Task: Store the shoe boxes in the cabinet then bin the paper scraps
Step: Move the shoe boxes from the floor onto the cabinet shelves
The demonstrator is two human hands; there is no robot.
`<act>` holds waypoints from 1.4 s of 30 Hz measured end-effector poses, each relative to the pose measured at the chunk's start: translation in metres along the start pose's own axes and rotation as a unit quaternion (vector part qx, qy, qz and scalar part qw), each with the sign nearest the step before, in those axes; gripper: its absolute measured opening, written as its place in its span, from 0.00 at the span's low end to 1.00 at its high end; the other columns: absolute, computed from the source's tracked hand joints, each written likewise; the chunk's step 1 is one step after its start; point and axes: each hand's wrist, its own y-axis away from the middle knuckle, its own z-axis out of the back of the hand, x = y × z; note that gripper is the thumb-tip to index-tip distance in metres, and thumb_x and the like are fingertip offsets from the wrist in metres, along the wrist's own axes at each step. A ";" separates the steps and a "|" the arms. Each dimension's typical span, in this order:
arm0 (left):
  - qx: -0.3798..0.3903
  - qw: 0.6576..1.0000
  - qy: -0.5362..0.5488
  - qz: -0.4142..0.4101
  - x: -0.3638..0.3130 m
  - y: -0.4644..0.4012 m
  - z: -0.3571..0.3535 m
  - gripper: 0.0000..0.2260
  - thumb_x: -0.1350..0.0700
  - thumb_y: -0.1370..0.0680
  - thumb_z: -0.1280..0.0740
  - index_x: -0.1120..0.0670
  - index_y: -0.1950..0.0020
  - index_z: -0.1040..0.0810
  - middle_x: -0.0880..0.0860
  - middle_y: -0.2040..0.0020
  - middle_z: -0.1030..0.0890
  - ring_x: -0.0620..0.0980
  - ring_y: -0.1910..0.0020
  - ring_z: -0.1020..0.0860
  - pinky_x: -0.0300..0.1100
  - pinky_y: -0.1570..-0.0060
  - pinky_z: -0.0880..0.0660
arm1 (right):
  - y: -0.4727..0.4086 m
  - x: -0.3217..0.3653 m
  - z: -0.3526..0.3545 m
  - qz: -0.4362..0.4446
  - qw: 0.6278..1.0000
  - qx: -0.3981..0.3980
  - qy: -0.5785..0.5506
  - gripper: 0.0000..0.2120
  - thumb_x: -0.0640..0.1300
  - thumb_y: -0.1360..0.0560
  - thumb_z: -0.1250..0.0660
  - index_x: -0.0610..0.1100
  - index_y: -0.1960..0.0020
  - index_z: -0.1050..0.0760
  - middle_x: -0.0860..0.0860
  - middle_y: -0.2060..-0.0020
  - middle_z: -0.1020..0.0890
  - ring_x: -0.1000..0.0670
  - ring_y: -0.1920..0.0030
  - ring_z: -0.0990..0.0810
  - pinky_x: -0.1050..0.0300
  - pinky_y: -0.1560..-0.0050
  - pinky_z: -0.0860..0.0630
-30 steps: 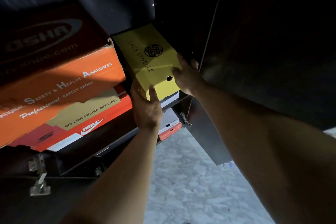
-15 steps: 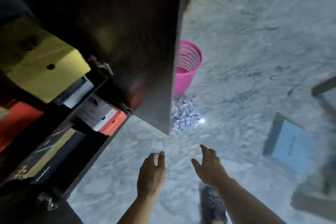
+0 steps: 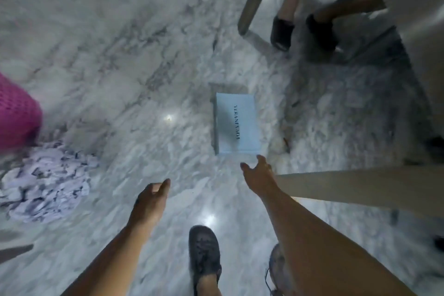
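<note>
I'd bring both empty, spread hands, left hand [image 3: 152, 199] and right hand [image 3: 260, 173], down to the long sides of the pale blue shoe box [image 3: 236, 124] lying flat on the marble floor [image 3: 120, 55] just ahead, and lift it level.

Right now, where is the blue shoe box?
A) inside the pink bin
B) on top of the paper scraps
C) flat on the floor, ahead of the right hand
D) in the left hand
C: the blue box lies flat on the floor, just beyond the open right hand, and neither that hand nor the left hand touches it.
</note>
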 end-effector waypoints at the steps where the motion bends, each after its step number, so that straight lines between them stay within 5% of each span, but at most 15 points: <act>1: 0.003 1.000 0.007 0.000 -0.014 -0.024 -0.017 0.22 0.43 0.17 0.41 0.61 0.52 0.21 0.64 0.53 0.19 0.64 0.43 0.21 0.49 0.53 0.28 | -0.028 -0.004 0.006 -0.006 1.000 -0.004 -0.013 0.34 0.55 0.19 0.35 0.43 0.19 0.42 0.37 0.25 0.33 0.36 0.26 0.31 0.44 0.29 0.31; 4: 0.008 0.999 0.029 0.016 -0.046 -0.091 -0.071 0.23 0.44 0.17 0.38 0.62 0.36 0.21 0.62 0.36 0.20 0.61 0.38 0.23 0.46 0.47 0.30 | -0.104 -0.017 0.015 -0.010 1.000 -0.004 -0.023 0.33 0.55 0.20 0.34 0.42 0.20 0.39 0.39 0.25 0.31 0.38 0.28 0.29 0.48 0.31 0.29; 7: 0.030 0.996 0.079 0.027 -0.068 -0.145 -0.126 0.24 0.42 0.19 0.36 0.57 0.29 0.26 0.55 0.30 0.24 0.58 0.35 0.25 0.47 0.37 0.27 | -0.168 -0.034 0.008 -0.009 1.000 0.000 -0.018 0.32 0.53 0.20 0.34 0.42 0.20 0.38 0.41 0.25 0.30 0.40 0.28 0.28 0.51 0.31 0.29; 11: 0.075 0.975 0.200 0.056 -0.091 -0.189 -0.188 0.25 0.41 0.19 0.37 0.51 0.24 0.31 0.47 0.32 0.28 0.53 0.35 0.29 0.55 0.29 0.31 | -0.228 -0.046 -0.013 -0.010 0.999 0.015 -0.048 0.32 0.45 0.19 0.37 0.42 0.18 0.44 0.43 0.23 0.33 0.42 0.26 0.30 0.57 0.36 0.32; 14: 0.103 0.955 0.268 0.070 -0.097 -0.222 -0.217 0.31 0.39 0.20 0.36 0.44 0.20 0.41 0.47 0.22 0.35 0.52 0.26 0.35 0.57 0.27 0.34 | -0.260 -0.048 -0.029 -0.018 0.995 0.021 -0.100 0.36 0.42 0.19 0.36 0.42 0.17 0.50 0.43 0.23 0.34 0.42 0.28 0.30 0.56 0.37 0.30; 16: 0.124 0.955 0.265 0.052 -0.093 -0.234 -0.224 0.31 0.38 0.21 0.35 0.42 0.20 0.40 0.44 0.23 0.35 0.49 0.27 0.34 0.56 0.29 0.32 | -0.268 -0.049 -0.041 -0.027 0.991 0.025 -0.132 0.37 0.45 0.21 0.34 0.44 0.18 0.49 0.44 0.27 0.30 0.43 0.37 0.26 0.56 0.50 0.25; 19: 0.109 0.973 0.202 0.009 -0.074 -0.233 -0.216 0.37 0.33 0.29 0.33 0.44 0.22 0.36 0.44 0.24 0.32 0.48 0.27 0.32 0.57 0.28 0.32 | -0.253 -0.056 -0.052 -0.046 0.987 0.039 -0.152 0.35 0.50 0.22 0.31 0.49 0.20 0.41 0.47 0.30 0.27 0.44 0.37 0.25 0.51 0.44 0.23; 21: 0.078 0.982 0.169 0.003 -0.056 -0.217 -0.201 0.36 0.34 0.32 0.32 0.45 0.26 0.29 0.47 0.27 0.26 0.51 0.30 0.27 0.57 0.30 0.29 | -0.232 -0.062 -0.055 -0.053 0.985 0.053 -0.157 0.29 0.49 0.22 0.30 0.51 0.23 0.34 0.47 0.34 0.23 0.45 0.41 0.23 0.49 0.44 0.23; 25: 0.027 0.987 0.159 0.028 -0.011 -0.162 -0.168 0.10 0.53 0.22 0.32 0.49 0.40 0.22 0.52 0.40 0.18 0.54 0.45 0.20 0.56 0.40 0.22 | -0.168 -0.065 -0.064 -0.030 0.982 0.095 -0.162 0.26 0.41 0.22 0.31 0.50 0.26 0.32 0.49 0.42 0.22 0.52 0.53 0.22 0.47 0.47 0.20; 31: -0.014 0.953 0.283 0.111 0.046 -0.032 -0.107 0.09 0.66 0.20 0.37 0.52 0.47 0.26 0.52 0.49 0.19 0.50 0.54 0.22 0.47 0.50 0.28 | -0.039 -0.068 -0.077 0.058 0.988 0.117 -0.086 0.27 0.35 0.25 0.29 0.48 0.28 0.29 0.51 0.45 0.19 0.47 0.47 0.19 0.60 0.55 0.26; 36: -0.042 0.932 0.340 0.119 0.102 0.112 -0.028 0.20 0.65 0.22 0.34 0.54 0.30 0.28 0.55 0.41 0.17 0.52 0.46 0.19 0.48 0.43 0.24 | 0.106 -0.044 -0.064 0.125 0.981 0.146 -0.015 0.27 0.37 0.27 0.29 0.54 0.31 0.26 0.56 0.51 0.18 0.48 0.52 0.19 0.55 0.55 0.24; 42: -0.069 0.915 0.382 0.109 0.181 0.324 0.068 0.16 0.57 0.31 0.37 0.43 0.47 0.19 0.49 0.50 0.13 0.52 0.50 0.15 0.49 0.55 0.18 | 0.310 -0.014 -0.038 0.210 0.951 0.213 0.072 0.28 0.38 0.29 0.29 0.57 0.32 0.25 0.54 0.50 0.15 0.46 0.53 0.16 0.50 0.58 0.21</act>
